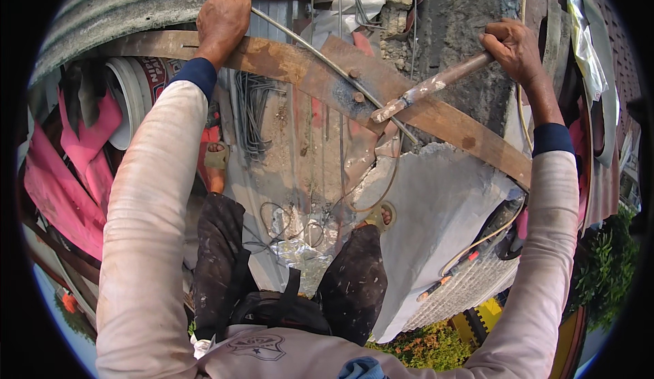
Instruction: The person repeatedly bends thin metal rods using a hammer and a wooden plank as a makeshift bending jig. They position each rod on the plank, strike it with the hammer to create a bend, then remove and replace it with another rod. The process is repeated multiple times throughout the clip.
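Gripping the thin metal rod (327, 62) in the closed left hand (225, 21), slanting it from far left to near right between two pegs (354, 73) on the brown board (487, 148); clenching the pipe (444, 84) in the right hand (514, 48), angling it left over the rod's near end.

A thin metal rod (328, 70) slants between two rusty pegs (359, 97) on a brown board (471, 138), a paint-flecked pipe (437, 84) angled across it at right.
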The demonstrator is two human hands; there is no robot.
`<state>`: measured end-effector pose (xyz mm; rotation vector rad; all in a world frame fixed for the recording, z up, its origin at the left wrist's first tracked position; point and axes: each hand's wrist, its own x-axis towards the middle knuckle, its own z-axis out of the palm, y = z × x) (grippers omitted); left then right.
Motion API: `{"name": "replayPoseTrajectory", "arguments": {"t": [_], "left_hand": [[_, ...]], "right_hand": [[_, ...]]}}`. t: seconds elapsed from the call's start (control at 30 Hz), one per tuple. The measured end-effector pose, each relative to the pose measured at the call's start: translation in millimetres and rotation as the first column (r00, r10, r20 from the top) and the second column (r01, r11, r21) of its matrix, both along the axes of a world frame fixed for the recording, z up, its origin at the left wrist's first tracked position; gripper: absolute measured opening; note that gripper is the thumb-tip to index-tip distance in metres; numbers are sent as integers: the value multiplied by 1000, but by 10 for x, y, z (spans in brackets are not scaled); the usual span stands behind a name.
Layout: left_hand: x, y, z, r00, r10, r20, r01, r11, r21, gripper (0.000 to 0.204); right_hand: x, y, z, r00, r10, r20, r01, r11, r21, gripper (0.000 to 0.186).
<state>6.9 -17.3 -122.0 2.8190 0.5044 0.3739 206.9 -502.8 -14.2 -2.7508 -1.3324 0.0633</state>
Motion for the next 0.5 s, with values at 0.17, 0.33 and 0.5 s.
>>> {"name": "replayPoseTrajectory", "arguments": {"t": [0.17,0.33,0.5], "left_hand": [[0,59,-49,995,-93,31,91,995,50,41],[12,95,-77,994,-107,-38,109,993,55,28],[66,203,-121,982,-135,-128,158,970,187,30]], "right_hand": [[-268,-176,-55,995,-101,-17,102,992,73,35],[-456,-192,129,1000,-30,-2,30,990,141,58],[-550,-267,385,985,159,72,-158,987,-14,79]]}}
